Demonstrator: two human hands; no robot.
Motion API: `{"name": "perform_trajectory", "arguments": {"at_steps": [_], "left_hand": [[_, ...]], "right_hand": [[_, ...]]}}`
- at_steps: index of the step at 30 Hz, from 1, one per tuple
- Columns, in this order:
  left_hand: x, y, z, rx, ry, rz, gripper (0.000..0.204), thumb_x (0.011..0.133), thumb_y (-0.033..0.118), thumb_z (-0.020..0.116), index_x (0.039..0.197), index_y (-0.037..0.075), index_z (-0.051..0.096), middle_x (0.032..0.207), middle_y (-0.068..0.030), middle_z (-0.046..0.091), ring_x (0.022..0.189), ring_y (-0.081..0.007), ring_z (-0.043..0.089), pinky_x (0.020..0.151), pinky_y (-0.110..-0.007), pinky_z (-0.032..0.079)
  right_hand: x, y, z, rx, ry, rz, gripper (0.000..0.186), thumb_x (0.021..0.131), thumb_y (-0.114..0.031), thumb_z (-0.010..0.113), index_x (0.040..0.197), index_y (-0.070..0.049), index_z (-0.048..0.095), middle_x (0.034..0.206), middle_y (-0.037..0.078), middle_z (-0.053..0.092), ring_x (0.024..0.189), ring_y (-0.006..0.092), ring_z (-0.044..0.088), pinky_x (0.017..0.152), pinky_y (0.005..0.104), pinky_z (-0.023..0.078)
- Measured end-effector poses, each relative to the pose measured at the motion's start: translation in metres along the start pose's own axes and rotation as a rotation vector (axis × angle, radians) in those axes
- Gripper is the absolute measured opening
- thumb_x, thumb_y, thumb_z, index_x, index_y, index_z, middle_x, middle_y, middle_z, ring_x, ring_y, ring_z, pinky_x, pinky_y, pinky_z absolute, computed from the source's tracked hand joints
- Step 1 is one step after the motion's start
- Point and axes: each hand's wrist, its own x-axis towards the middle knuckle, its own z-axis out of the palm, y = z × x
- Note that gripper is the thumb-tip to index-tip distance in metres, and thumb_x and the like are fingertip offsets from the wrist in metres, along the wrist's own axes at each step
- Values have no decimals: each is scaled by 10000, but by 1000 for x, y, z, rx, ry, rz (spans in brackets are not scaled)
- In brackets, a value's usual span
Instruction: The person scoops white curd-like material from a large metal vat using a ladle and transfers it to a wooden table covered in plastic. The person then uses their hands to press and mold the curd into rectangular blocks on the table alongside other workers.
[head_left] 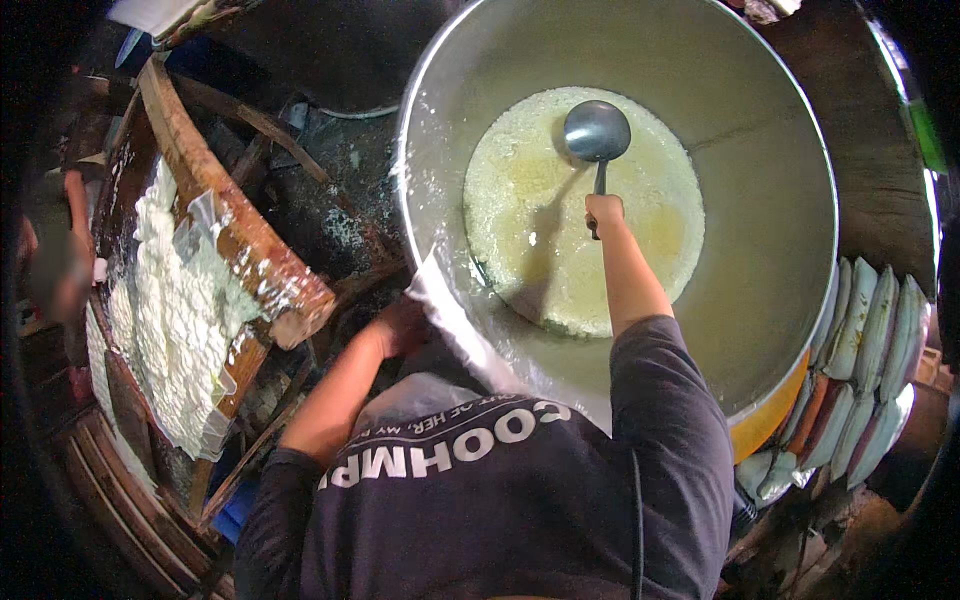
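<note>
A large metal vat (pixel 775 175) holds pale, curdy liquid (pixel 640 250). My right hand (pixel 605 210) grips the dark handle of a round metal ladle (pixel 597 128), whose head is over the middle of the liquid. My left hand (pixel 398 325) is low at the left outer side of the vat, beside a white cloth or sheet (pixel 450 315) at the rim; its fingers are in shadow and hard to make out.
A wooden frame (pixel 235 235) at the left bears lumpy white curd (pixel 175 340) on a sheet. Another person (pixel 75 260) is at the far left. Stacked sacks (pixel 870 340) stand right of the vat, near an orange surface (pixel 770 405).
</note>
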Motion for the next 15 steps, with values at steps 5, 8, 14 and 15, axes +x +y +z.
{"name": "perform_trajectory", "arguments": {"at_steps": [5, 8, 14, 15], "left_hand": [[22, -33, -15, 824, 156, 286, 301, 859, 227, 362, 1086, 55, 459, 1130, -78, 448, 1017, -192, 443, 870, -336, 365], [11, -7, 21, 231, 449, 128, 255, 845, 138, 424, 1070, 23, 455, 1001, -70, 513, 890, -177, 508, 769, -308, 428], [11, -23, 8, -76, 527, 12, 309, 825, 208, 464, 1066, 15, 459, 988, -84, 532, 877, -190, 522, 767, -320, 428], [8, -13, 15, -25, 525, 5, 317, 821, 217, 468, 1066, 15, 459, 986, -86, 535, 878, -190, 523, 769, -323, 428]], "right_hand": [[101, 0, 37, -386, 167, -109, 237, 633, -204, 525, 660, 25, 581, 626, 177, 584, 627, 289, 597, 561, 348, 472], [101, -13, 47, -384, 63, -155, 253, 627, -215, 532, 692, 25, 584, 656, 193, 584, 660, 307, 591, 606, 355, 468], [126, 46, 89, -389, -124, -273, 235, 625, -190, 571, 730, 21, 557, 601, 157, 564, 552, 259, 569, 509, 349, 441], [132, 61, 96, -338, -199, -207, 209, 626, -177, 571, 709, 14, 555, 576, 141, 552, 513, 241, 552, 477, 342, 426]]}}
